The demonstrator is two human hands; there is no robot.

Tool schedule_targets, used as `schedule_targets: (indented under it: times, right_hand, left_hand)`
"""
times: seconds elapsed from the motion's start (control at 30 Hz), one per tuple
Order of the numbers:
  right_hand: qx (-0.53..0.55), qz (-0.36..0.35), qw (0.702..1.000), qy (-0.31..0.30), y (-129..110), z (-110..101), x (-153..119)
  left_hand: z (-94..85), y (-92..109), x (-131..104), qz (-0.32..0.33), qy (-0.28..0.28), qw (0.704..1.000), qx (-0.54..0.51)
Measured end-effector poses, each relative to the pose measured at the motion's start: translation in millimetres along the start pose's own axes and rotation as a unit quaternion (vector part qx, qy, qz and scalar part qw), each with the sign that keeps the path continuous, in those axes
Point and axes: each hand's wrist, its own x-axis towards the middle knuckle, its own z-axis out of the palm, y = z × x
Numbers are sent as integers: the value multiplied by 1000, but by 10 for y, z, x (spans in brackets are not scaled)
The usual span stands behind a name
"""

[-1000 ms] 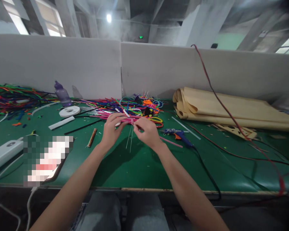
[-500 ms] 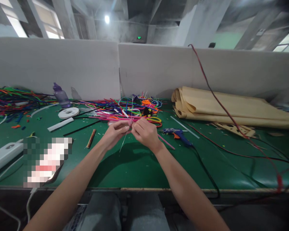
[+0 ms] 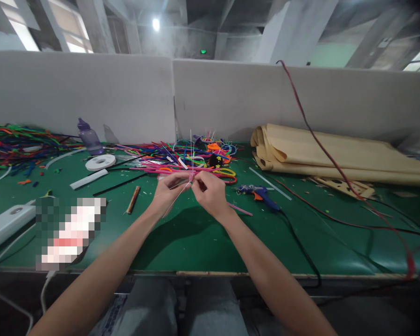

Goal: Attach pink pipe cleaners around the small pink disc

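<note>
A small pink fuzzy piece [image 3: 192, 177] sits between my two hands, above the green table. My left hand [image 3: 168, 190] pinches it from the left, thumb and fingertips together. From the right, the curled fingers of my right hand [image 3: 212, 193] close on the same piece. Thin white strands [image 3: 191, 151] stick up from it, and another slants down across my left palm. A pink pipe cleaner [image 3: 240, 209] shows beyond my right wrist; whether it joins the held piece is hidden. Behind my hands lies a heap of coloured pipe cleaners [image 3: 157, 154].
On the right are a blue glue gun [image 3: 257, 193], a clear glue stick [image 3: 270, 183] and rolled tan sheets [image 3: 336, 149]. A red-black cable [image 3: 315, 135] hangs down there. On the left are a white ribbon spool [image 3: 100, 162], a purple bottle [image 3: 91, 138] and a power strip [image 3: 9, 226].
My fingers have shifted around the pink piece, and the lower strand now slants further left. The upper strands stand more upright. The pink pipe cleaner by my right wrist lies flatter.
</note>
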Motion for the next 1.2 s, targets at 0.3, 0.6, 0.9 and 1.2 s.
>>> schedule_targets:
  times: [0.3,0.6,0.9,1.2]
  right_hand:
    - [151,121,977,-93,8,-13,83]
    - [358,279,884,-108,-90,-33,115]
    - [436,392,804,-99,-50,-48,144]
    - [501,416,752,-103,-50,-55,130]
  left_hand:
    - [-7,-10,53,-9,77,997,-25]
    - [-68,1,86,-101,109,978,-145]
    - [-27,-13,58,-173,74,977,-98]
    - [12,-5,33,-97,72,990,-71]
